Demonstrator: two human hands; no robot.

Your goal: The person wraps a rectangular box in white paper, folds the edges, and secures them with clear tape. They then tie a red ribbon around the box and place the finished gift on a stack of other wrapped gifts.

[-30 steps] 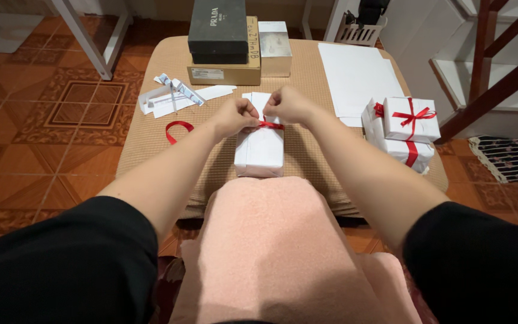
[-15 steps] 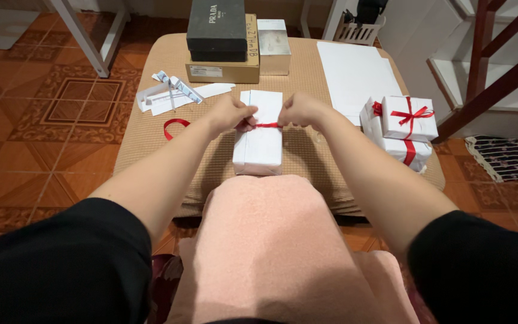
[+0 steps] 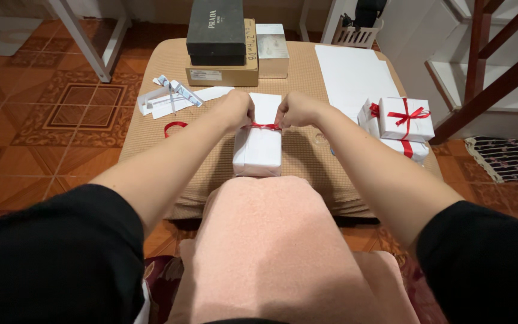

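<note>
Red ribbon shorter between closer hands

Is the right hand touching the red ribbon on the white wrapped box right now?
Touching. In the head view the right hand pinches one end of the red ribbon stretched across the white wrapped box; the left hand pinches the other end.

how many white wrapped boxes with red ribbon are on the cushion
3: one white paper-wrapped box at the centre, its red ribbon pulled between the left hand and right hand; two finished boxes stacked at the right edge, upper on lower. None seem hidden.
</note>
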